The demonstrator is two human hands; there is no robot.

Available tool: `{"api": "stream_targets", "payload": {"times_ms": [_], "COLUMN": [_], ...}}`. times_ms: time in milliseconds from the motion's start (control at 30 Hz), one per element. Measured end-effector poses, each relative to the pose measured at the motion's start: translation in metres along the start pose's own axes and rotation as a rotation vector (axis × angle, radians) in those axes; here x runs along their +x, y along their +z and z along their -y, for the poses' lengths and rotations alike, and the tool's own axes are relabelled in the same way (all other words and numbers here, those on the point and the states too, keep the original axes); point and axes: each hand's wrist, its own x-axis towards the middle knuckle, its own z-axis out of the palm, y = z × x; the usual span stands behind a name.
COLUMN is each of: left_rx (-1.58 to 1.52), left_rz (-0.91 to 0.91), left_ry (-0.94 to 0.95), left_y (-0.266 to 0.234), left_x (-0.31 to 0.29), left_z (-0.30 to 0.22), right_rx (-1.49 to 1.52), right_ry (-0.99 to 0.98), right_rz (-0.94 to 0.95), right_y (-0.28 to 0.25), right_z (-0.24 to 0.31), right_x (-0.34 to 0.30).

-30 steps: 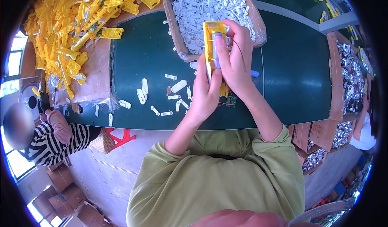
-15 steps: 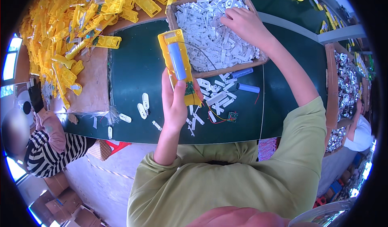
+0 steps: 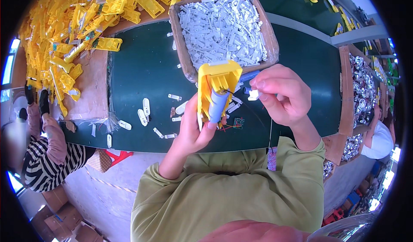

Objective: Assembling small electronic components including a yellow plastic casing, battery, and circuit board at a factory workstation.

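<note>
My left hand (image 3: pixel 193 130) is closed round a yellow plastic housing (image 3: pixel 220 69), tilted up, with a blue cylindrical battery cell (image 3: pixel 218 105) lying inside it. My left thumb presses near the cell's lower end. My right hand (image 3: pixel 285 96) pinches a small white plastic piece (image 3: pixel 254 95) between thumb and fingertips, just right of the housing and apart from it. A thin dark wire runs from the housing toward the right. Beyond both hands stands a cardboard box (image 3: pixel 269 37) full of similar white pieces (image 3: pixel 221 29). A small green circuit board (image 3: pixel 238 122) lies on the table beside my left hand.
Loose white pieces (image 3: pixel 143 117) lie on the dark green table (image 3: pixel 142 69). Yellow housings (image 3: pixel 69 39) are heaped at the far left on cardboard. Boxes of shiny metal parts (image 3: pixel 362 87) stand at the right. A person in stripes (image 3: pixel 56 162) is at the left, another person (image 3: pixel 378 141) at the right.
My right hand has come out of the box toward me, now with a white piece in its fingertips. The housing in my left hand has moved right and tipped up.
</note>
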Motion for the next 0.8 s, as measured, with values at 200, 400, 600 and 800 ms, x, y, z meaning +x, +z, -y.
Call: {"api": "stream_targets", "payload": {"times_ms": [200,400,600,800], "left_rx": [0.245,0.124,0.033,0.018], "left_rz": [0.063,0.052,-0.002,-0.005], "left_ry": [0.076,-0.096,-0.141,-0.121], "left_y": [0.013,0.026,0.031,0.035], "left_x": [-0.003,-0.008,-0.006,-0.006], "left_z": [-0.009,-0.01,-0.017,-0.019], "right_rx": [-0.081,-0.158,-0.319,-0.065], "right_ry": [0.002,0.068,0.041,0.162], "right_rz": [0.044,-0.003,0.063,-0.108], "right_y": [-0.01,0.005,-0.009,-0.021], "right_z": [0.01,0.015,0.017,0.002], "right_x": [-0.006,-0.014,-0.016,-0.015]}}
